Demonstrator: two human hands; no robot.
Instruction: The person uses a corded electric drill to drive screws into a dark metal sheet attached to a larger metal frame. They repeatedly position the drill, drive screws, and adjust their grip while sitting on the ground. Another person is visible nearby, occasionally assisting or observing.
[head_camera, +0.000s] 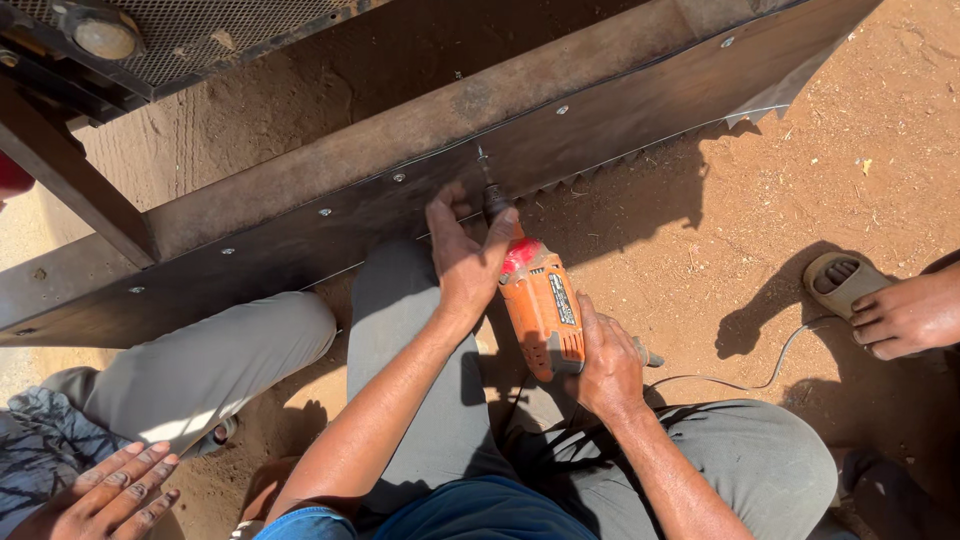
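Person sat on red dirt ground (800, 150), orange electric drill (540, 305) held in both hands. Right hand (608, 368) clenched round the rear grip at 5 o'clock; left hand (465, 250) wrapped about the chuck end. Bit (484, 168) pointed toward 12, tip touching the dark metal panel (620, 125). Several screws (399, 177) already sat in a row along the panel; the spot under the bit looked unfinished. A co-worker's hand (105, 495) rested at 8 o'clock, a foot in a sandal (880, 300) at 3.
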